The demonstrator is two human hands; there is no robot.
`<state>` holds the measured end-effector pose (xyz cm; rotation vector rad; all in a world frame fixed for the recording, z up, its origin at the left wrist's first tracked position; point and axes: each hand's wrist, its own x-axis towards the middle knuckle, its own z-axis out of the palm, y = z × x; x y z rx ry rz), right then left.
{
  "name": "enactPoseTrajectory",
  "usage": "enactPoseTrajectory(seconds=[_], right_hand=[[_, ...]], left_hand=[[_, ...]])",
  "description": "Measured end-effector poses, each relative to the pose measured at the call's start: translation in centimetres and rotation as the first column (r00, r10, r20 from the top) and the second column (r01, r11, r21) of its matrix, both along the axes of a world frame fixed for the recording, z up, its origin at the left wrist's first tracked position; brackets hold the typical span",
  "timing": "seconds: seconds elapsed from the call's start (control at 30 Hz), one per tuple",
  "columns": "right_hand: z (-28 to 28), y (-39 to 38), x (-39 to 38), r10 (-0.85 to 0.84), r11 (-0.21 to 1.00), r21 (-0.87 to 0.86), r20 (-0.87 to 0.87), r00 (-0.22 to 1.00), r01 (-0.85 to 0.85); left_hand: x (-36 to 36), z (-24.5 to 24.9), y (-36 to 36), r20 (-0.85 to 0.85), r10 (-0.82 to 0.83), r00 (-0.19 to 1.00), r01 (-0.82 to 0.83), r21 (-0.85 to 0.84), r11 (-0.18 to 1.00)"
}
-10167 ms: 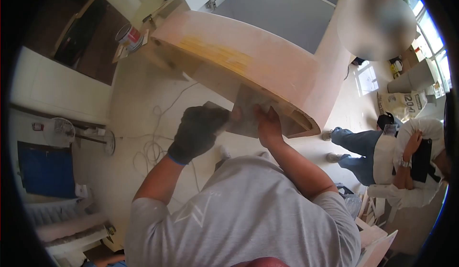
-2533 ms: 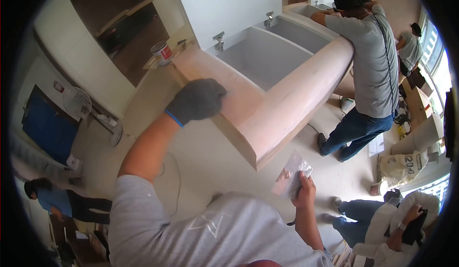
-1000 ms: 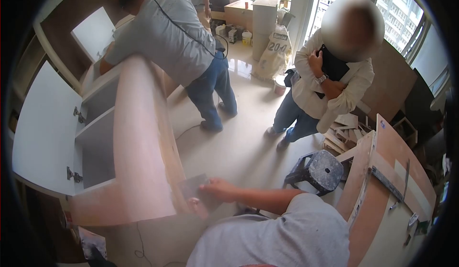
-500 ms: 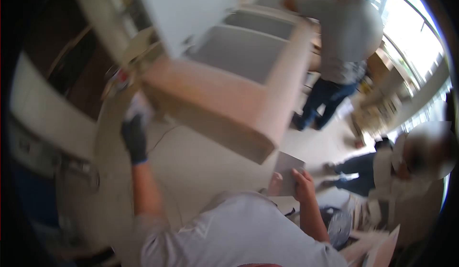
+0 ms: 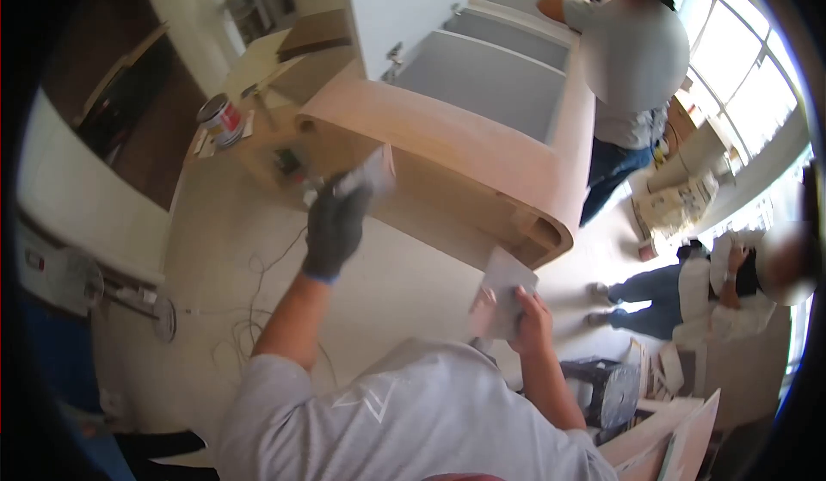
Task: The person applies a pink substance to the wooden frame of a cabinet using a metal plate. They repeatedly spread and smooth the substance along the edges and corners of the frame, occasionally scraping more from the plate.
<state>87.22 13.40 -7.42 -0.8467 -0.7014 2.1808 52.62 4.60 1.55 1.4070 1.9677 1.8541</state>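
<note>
My left hand point(image 5: 337, 227), in a dark glove with a blue cuff, is closed around a flat scraper point(image 5: 370, 174) with pinkish material on its blade. It is raised in front of the near end of a long pinkish cabinet point(image 5: 456, 145) with grey panels. My bare right hand point(image 5: 532, 319) grips a flat grey plate point(image 5: 506, 283) by its edge, thumb on top, below the cabinet's near right corner. Some pinkish material shows on the plate's left side. The two hands are apart.
A paint can point(image 5: 221, 120) stands on a wooden surface at left. Cables point(image 5: 258, 296) lie on the floor. One person point(image 5: 632, 68) leans at the cabinet's right side; another point(image 5: 688, 296) stands at right. A black bucket point(image 5: 607, 392) and boards point(image 5: 671, 438) are at lower right.
My left hand has moved right with the scraper, toward the cabinet's front. The view has shifted, and the cabinet appears farther right. My right hand still holds the plate.
</note>
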Motion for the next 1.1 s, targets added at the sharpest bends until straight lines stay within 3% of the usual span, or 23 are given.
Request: enactPoseTrajectory(seconds=[0.03,0.1,0.13,0.2,0.4,0.5,0.53,0.6,0.67,0.77,0.8,0.87,0.93,1.03,1.07,1.1], right_hand=[[0.5,-0.6,-1.7,-0.038,0.999,-0.011,-0.023,0.999,0.038],[2.1,-1.0,-4.9,-0.123,0.992,-0.028,-0.070,0.990,0.121],[3.3,-1.2,-6.5,-0.173,0.985,-0.040,-0.089,0.981,0.170],[4.7,-1.3,-8.0,-0.221,0.975,-0.035,-0.097,0.971,0.218],[5.3,-1.5,-9.5,-0.172,0.978,0.105,-0.099,0.980,0.182],[5.7,-1.7,-9.7,-0.162,0.951,0.234,-0.174,0.971,0.200],[5.5,-1.5,-9.9,-0.179,0.925,0.310,-0.157,0.971,0.221],[4.7,-1.1,-10.4,-0.227,0.852,0.453,-0.131,0.965,0.262],[3.6,-1.2,-10.7,-0.248,0.779,0.588,-0.033,0.968,0.220],[3.7,-1.3,-11.2,-0.264,0.711,0.688,0.070,0.962,0.145],[4.0,-1.4,-11.4,-0.262,0.700,0.703,0.089,0.961,0.125],[4.8,-0.5,-10.4,-0.306,0.591,0.802,0.125,0.944,0.086],[5.0,0.4,-9.7,-0.324,0.508,0.858,0.106,0.940,0.079],[2.8,2.1,-8.7,-0.136,0.402,0.817,0.500,0.855,-0.413],[1.7,2.1,-8.8,-0.131,0.402,0.813,0.507,0.852,-0.421],[0.3,2.4,-9.2,-0.131,0.397,0.812,0.512,0.849,-0.428]], left_hand=[[2.5,0.0,-1.1,-0.034,0.002,0.999,-0.003,-0.028,1.000],[6.2,-1.6,-2.7,-0.121,-0.201,0.972,0.200,-0.022,0.980],[8.2,1.1,-3.5,-0.233,-0.318,0.919,0.322,-0.022,0.946],[9.5,-0.1,-3.9,-0.398,-0.437,0.806,0.476,0.000,0.879],[5.9,-1.9,-5.0,-0.621,-0.444,0.646,0.365,-0.260,0.894],[1.9,-3.8,-5.8,-0.614,-0.398,0.681,0.203,-0.365,0.909],[1.1,-3.8,-6.0,-0.599,-0.374,0.708,0.154,-0.387,0.909],[1.0,-1.1,-6.4,-0.725,-0.258,0.639,0.062,-0.286,0.956],[2.3,2.3,-5.7,-0.731,-0.305,0.611,0.131,-0.287,0.949],[4.2,1.8,-4.4,-0.796,-0.345,0.498,0.166,-0.303,0.938],[4.5,1.1,-4.1,-0.795,-0.318,0.516,0.184,-0.260,0.948],[2.7,0.5,-4.2,-0.766,-0.415,0.491,0.219,-0.352,0.910],[-0.1,2.4,-4.2,-0.723,-0.421,0.547,0.115,-0.433,0.894],[-6.8,5.9,-2.7,-0.826,-0.112,0.553,-0.006,-0.138,0.990],[-8.6,7.9,-2.1,-0.847,-0.064,0.528,-0.102,-0.138,0.985],[-10.1,9.3,-1.1,-0.842,-0.065,0.535,-0.086,-0.131,0.988]])
